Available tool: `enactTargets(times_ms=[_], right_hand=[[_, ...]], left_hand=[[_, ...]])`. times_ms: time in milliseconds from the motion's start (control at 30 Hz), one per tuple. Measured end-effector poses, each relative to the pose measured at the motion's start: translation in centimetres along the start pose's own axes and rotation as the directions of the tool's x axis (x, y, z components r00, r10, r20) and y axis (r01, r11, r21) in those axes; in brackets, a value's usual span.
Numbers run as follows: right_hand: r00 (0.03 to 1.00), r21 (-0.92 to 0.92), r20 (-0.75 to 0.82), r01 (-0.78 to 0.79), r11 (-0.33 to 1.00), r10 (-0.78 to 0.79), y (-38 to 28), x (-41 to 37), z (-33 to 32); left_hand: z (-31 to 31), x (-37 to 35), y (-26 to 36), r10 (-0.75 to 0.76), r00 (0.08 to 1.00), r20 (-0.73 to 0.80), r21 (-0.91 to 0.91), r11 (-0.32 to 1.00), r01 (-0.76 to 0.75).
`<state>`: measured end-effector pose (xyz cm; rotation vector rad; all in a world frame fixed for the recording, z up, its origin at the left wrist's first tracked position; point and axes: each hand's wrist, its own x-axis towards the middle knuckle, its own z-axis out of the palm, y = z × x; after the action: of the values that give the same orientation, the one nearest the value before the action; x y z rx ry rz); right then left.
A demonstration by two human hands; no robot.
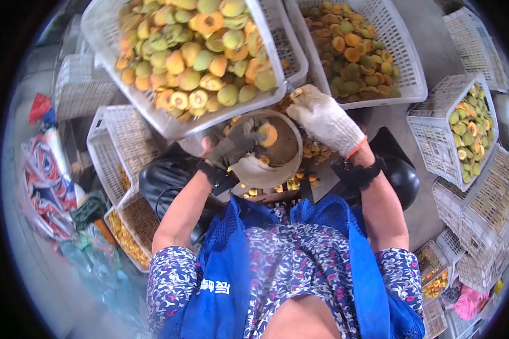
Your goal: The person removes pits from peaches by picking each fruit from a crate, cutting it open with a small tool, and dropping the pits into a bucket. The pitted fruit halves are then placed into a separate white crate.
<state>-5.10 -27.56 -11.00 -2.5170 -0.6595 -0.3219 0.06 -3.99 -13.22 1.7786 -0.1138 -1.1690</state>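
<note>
My left hand, in a dark grey glove, is closed on an apricot half with its orange cut face showing. It is over a round pale bucket between my knees. My right hand, in a white knitted glove with an orange cuff, is up at the bucket's far right rim, near the crate corners. Its fingers are bent together around something small that I cannot make out. Just ahead, a white crate heaped with apricots, several of them halved, tilts towards me.
Behind my right hand stands a second white crate of apricot halves. Stacked crates line the right side. More crates and plastic bags are on the left. Fruit pieces lie below the bucket.
</note>
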Motion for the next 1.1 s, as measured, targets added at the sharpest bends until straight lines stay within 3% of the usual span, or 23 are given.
enactTargets(times_ms=[33,67,100,133,167,200,233,300,333,433,467,533,567,633,700,767,800,867,1000,1067,1100], right_hand=[[0.999,0.052,-0.02,-0.03,0.998,0.031,-0.2,0.1,0.0],[0.996,0.173,-0.039,-0.078,0.982,0.086,-0.5,0.1,0.4],[0.997,0.177,-0.048,-0.057,0.983,0.066,-1.4,0.6,0.1],[0.943,0.48,0.09,-0.323,0.816,0.32,-2.6,1.2,-0.5],[0.819,0.676,0.303,-0.545,0.497,0.487,-3.7,1.6,-0.9],[0.796,0.723,0.33,-0.559,0.406,0.508,-4.4,1.9,-1.1],[0.815,0.715,0.26,-0.523,0.464,0.518,-5.0,1.9,-0.7],[0.949,0.581,-0.004,-0.255,0.773,0.316,-5.4,1.3,0.8],[0.928,0.591,0.039,-0.32,0.74,0.371,-5.7,1.2,0.8],[0.92,0.557,-0.023,-0.313,0.769,0.391,-5.9,1.2,1.7],[0.922,0.509,-0.053,-0.306,0.805,0.384,-5.9,1.3,1.7],[0.915,0.502,-0.07,-0.313,0.806,0.398,-5.8,1.5,2.0],[0.908,0.499,-0.085,-0.318,0.806,0.41,-5.8,1.5,2.3],[0.895,0.487,-0.067,-0.356,0.798,0.441,-5.7,1.5,2.7],[0.879,0.474,-0.054,-0.395,0.787,0.473,-5.4,1.3,3.3],[0.905,0.41,-0.114,-0.332,0.849,0.409,-5.2,1.0,3.8],[0.902,0.412,-0.118,-0.337,0.847,0.416,-5.3,1.0,3.9],[0.89,0.399,-0.206,-0.303,0.865,0.407,-5.5,1.2,3.8],[0.856,0.517,-0.17,-0.344,0.784,0.488,-5.4,1.2,4.1],[0.912,0.327,-0.187,-0.293,0.898,0.365,-5.6,1.3,3.4],[0.91,0.328,-0.188,-0.297,0.897,0.37,-5.5,1.1,3.8]], left_hand=[[-0.7,-0.7,-0.3,0.076,0.996,0.039,-0.347,0.936,-0.058],[-1.0,-1.6,-0.1,0.116,0.993,0.003,-0.485,0.869,-0.1],[-1.3,-2.5,0.3,0.158,0.987,-0.038,-0.608,0.78,-0.148],[-1.4,-3.2,0.6,0.163,0.985,-0.057,-0.602,0.782,-0.164],[-1.1,-3.7,0.8,0.218,0.968,-0.123,-0.702,0.671,-0.241],[-0.8,-3.9,1.2,0.265,0.945,-0.192,-0.784,0.538,-0.31],[-0.7,-4.0,1.7,0.273,0.941,-0.198,-0.782,0.536,-0.32],[-0.3,-3.8,2.5,0.295,0.914,-0.279,-0.732,0.551,-0.401],[-0.2,-3.6,2.7,0.351,0.891,-0.288,-0.736,0.514,-0.44],[0.6,-3.2,3.6,0.39,0.844,-0.369,-0.767,0.384,-0.513],[0.9,-3.1,3.7,0.393,0.845,-0.363,-0.769,0.385,-0.51],[1.6,-2.8,3.8,0.536,0.743,-0.401,-0.61,0.449,-0.653],[1.9,-2.8,4.0,0.538,0.746,-0.393,-0.612,0.452,-0.649],[2.4,-2.9,4.4,0.348,0.845,-0.407,-0.718,0.45,-0.531],[2.4,-2.6,4.5,0.341,0.86,-0.38,-0.735,0.453,-0.505],[2.4,-2.2,4.3,0.407,0.83,-0.38,-0.75,0.39,-0.534],[2.6,-2.3,4.5,0.333,0.844,-0.421,-0.72,0.443,-0.534],[2.8,-2.1,4.8,0.357,0.831,-0.426,-0.719,0.424,-0.551],[3.2,-1.8,5.0,0.391,0.806,-0.445,-0.689,0.426,-0.587],[3.3,-1.7,4.9,0.394,0.802,-0.45,-0.671,0.443,-0.594],[3.4,-1.6,4.7,0.416,0.778,-0.47,-0.608,0.487,-0.627]])
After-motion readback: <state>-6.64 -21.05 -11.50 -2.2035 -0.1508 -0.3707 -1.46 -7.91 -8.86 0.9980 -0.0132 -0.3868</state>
